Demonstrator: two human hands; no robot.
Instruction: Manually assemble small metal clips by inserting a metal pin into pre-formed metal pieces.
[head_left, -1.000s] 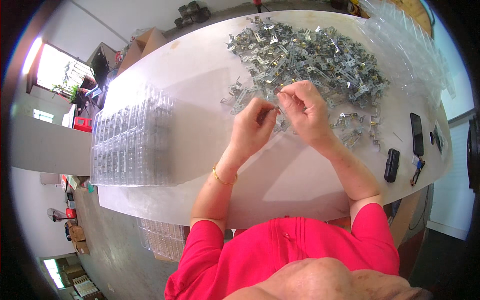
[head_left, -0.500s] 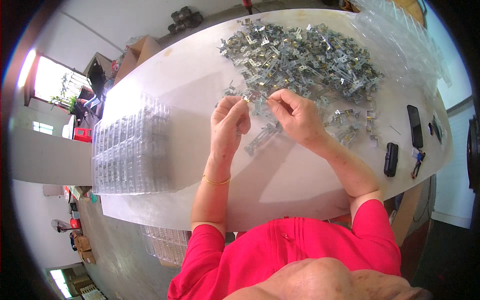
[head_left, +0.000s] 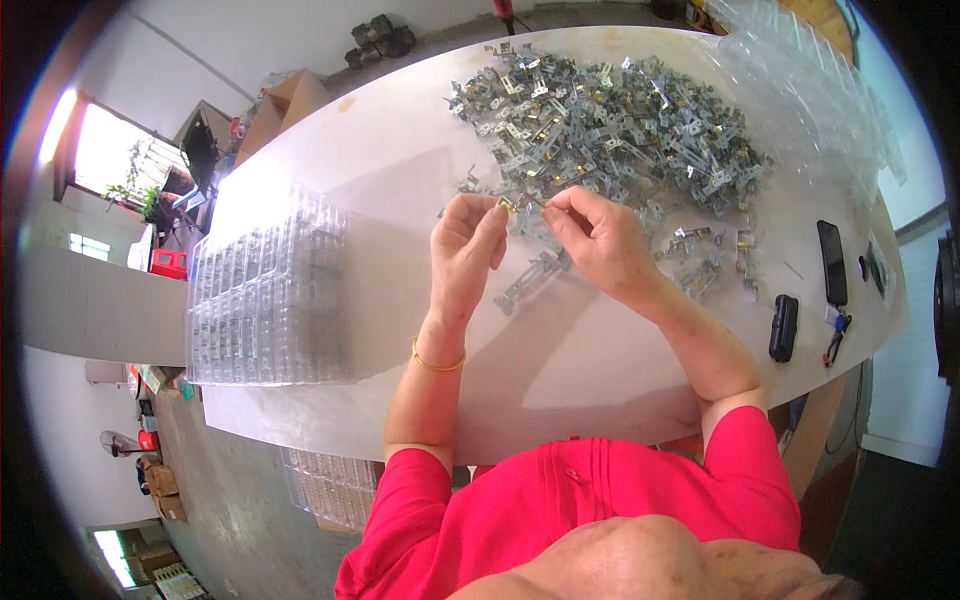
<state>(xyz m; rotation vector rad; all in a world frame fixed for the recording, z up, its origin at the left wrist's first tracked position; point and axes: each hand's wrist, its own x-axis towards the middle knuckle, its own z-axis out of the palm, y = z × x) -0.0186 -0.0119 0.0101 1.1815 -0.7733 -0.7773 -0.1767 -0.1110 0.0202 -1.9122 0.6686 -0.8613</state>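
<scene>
Compared with one second ago, the left hand point(head_left: 466, 250) has moved toward nine o'clock, so a narrow gap separates its fingertips from those of the right hand point(head_left: 603, 243). Taking twelve o'clock as the far side of the table point(head_left: 400, 400), the left thumb and forefinger grip a small metal bracket point(head_left: 508, 204) with a brass-coloured part. It lies at one o'clock from this palm and at about ten from the right one. The right fingers are pinched on a thin piece point(head_left: 537, 201), pointing roughly toward nine; whether it joins the bracket, I cannot tell. Loose metal parts point(head_left: 530, 280) lie just under the gap, their long axis from two to eight. The heap of brackets point(head_left: 620, 125) is at two o'clock from the held bracket, nearer to the right hand; the clear trays point(head_left: 265, 290), toward eight, are nearer to the left.
</scene>
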